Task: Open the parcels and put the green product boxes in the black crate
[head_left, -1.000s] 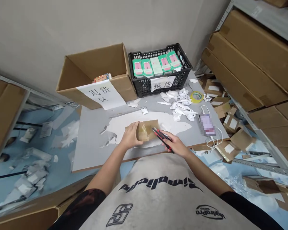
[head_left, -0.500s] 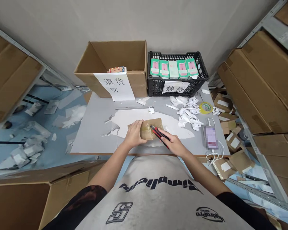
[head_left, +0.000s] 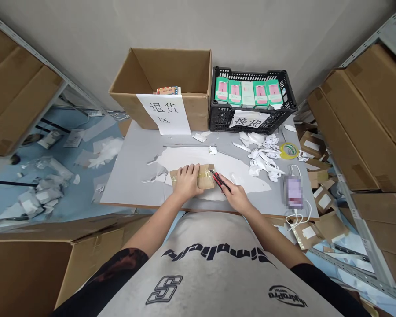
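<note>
A small brown cardboard box [head_left: 206, 177] with clear tape across it lies near the front of the grey table [head_left: 132, 185]. My left hand [head_left: 186, 182] grips it from above, fingers over its top and thumb at the near side. In my right hand [head_left: 235, 194] is a red and black utility knife [head_left: 221, 181], its tip at the box's right end. Whether the blade is in the cardboard is too small to tell. Under the box spreads a torn white sheet [head_left: 244, 174].
Behind stand an open carton [head_left: 193, 112] and a black crate [head_left: 267, 125] of green and pink boxes. Crumpled paper [head_left: 264, 163], a yellow tape roll [head_left: 289, 151] and a phone [head_left: 293, 191] with cables lie at right. Shelves of cartons [head_left: 366, 123] flank the table.
The knife tip has gone from the top of the box to its right end. The box sits turned more level, with my left hand farther over it. The camera view has shifted slightly.
</note>
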Action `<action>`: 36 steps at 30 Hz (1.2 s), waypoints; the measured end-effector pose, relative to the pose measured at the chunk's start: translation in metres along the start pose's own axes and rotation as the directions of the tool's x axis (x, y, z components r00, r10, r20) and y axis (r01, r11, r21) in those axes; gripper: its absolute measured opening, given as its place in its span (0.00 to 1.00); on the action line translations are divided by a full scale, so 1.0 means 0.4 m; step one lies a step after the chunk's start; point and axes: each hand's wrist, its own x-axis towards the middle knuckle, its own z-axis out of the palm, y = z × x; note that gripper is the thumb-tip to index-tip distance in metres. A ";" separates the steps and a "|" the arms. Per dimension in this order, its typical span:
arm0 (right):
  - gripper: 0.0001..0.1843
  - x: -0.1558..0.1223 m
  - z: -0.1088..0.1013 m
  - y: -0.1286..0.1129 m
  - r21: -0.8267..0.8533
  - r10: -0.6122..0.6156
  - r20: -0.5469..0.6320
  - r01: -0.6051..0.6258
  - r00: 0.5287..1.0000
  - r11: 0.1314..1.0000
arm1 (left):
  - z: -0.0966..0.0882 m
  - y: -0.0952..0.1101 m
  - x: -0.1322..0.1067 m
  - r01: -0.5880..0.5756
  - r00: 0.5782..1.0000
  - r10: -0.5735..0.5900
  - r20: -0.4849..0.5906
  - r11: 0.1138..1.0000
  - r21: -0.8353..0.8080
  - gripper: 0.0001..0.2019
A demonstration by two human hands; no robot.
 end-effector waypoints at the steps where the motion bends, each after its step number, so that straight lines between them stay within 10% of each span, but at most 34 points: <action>1: 0.29 0.003 0.004 0.003 -0.016 0.011 -0.004 -0.011 1.000 1.000 | 0.004 0.003 0.004 0.004 1.000 -0.004 0.003 1.000 0.008 0.54; 20: 0.27 0.050 -0.004 0.028 -0.404 0.205 0.061 -0.164 0.977 0.900 | 0.040 0.004 0.084 -0.123 0.974 0.062 0.219 0.953 0.278 0.52; 36: 0.26 0.018 -0.056 0.034 -0.221 0.236 0.193 -0.193 0.952 0.956 | 0.032 0.016 0.090 -0.131 0.959 0.053 0.279 0.954 0.270 0.53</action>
